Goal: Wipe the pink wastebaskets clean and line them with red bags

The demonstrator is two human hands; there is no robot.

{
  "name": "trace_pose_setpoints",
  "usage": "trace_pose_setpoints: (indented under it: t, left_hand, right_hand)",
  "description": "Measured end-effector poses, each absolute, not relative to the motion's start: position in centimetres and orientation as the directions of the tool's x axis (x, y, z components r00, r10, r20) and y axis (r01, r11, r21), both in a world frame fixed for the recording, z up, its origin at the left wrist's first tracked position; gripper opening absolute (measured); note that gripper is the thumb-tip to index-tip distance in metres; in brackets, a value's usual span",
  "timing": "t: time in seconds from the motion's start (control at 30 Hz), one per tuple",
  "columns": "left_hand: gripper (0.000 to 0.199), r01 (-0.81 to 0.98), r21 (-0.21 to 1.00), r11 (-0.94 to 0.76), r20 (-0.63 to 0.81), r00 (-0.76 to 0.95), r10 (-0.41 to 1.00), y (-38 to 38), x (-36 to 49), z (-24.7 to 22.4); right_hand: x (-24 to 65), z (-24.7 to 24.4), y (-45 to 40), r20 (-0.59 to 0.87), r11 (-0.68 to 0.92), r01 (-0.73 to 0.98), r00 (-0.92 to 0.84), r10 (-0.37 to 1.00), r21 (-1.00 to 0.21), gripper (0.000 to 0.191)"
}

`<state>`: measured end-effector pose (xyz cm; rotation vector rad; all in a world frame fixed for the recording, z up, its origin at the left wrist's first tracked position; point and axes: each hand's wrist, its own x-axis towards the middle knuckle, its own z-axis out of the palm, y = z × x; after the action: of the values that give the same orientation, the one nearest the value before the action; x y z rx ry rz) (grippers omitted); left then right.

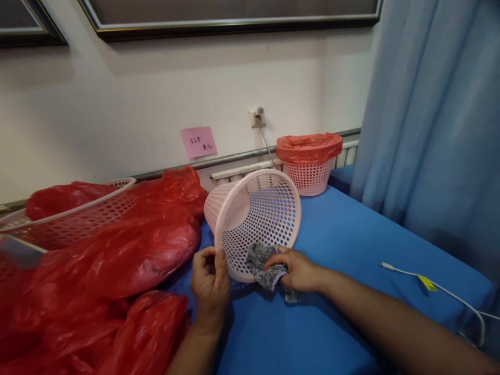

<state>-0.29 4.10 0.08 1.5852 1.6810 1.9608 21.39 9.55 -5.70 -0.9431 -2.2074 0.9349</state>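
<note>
A pink perforated basket (pixel 230 208) lies tilted on its side on the blue-covered table (pixel 328 328), its round opening facing me and to the right. My left hand (pixel 211 281) pinches the lower left of its rim between thumb and fingers. My right hand (pixel 299 270) is closed on a crumpled grey cloth (pixel 261 260), which lies against the lower rim of the basket at the opening. Part of the cloth hangs below my right hand.
Red plastic bags (pixel 156 239) and a larger pink basket (pixel 82 224) fill the left. Behind stands a pink basket with a red liner (pixel 310 177). A white cable (pixel 449 292) lies at right, near a blue curtain (pixel 425 120). A pink note (pixel 198 142) is on the wall.
</note>
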Motion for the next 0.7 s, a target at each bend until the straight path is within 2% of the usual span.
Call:
trace_pose_setpoints:
  t: [0.03,0.1,0.2,0.23,0.3,0.37,0.57,0.7]
  left_hand:
    - [0.034,0.504,0.776,-0.379,0.612,-0.459,0.644,4.1,-0.5,0.1]
    - [0.034,0.497,0.782,-0.376,0.607,-0.471,0.640,4.2,-0.8,0.3]
    - [0.034,0.486,0.793,-0.367,0.590,-0.465,0.660,4.1,-0.8,0.5]
    - [0.034,0.481,0.798,-0.364,0.581,-0.452,0.677,4.0,-0.7,0.5]
    - [0.033,0.468,0.808,-0.359,0.555,-0.398,0.730,3.9,-0.2,0.4]
    - [0.031,0.457,0.818,-0.349,0.515,-0.313,0.798,3.8,0.6,-0.2]
    - [0.019,0.482,0.833,-0.272,0.313,-0.004,0.950,4.7,2.9,-3.7]
    - [0.023,0.500,0.831,-0.243,0.263,0.031,0.964,5.5,2.7,-4.9]
  right_hand:
    - [21.3,-5.7,9.5,0.206,0.511,0.378,-0.611,0.764,-0.772,0.051]
    - [21.9,-5.3,10.3,0.213,0.527,0.491,-0.559,0.801,-0.693,0.053]
    - [24.3,-4.3,12.4,0.304,0.431,0.741,-0.311,0.900,-0.515,0.050]
    - [25.1,-4.0,13.1,0.331,0.374,0.788,-0.229,0.916,-0.490,0.050]
    - [26.1,-4.0,14.0,0.327,0.304,0.810,-0.147,0.933,-0.502,0.049]
    - [26.2,-4.4,14.2,0.287,0.293,0.793,-0.157,0.945,-0.534,0.047]
    - [24.6,-6.3,13.6,0.209,0.348,0.669,-0.281,0.937,-0.657,0.043]
    - [23.9,-6.6,13.4,0.209,0.402,0.523,-0.389,0.897,-0.751,0.048]
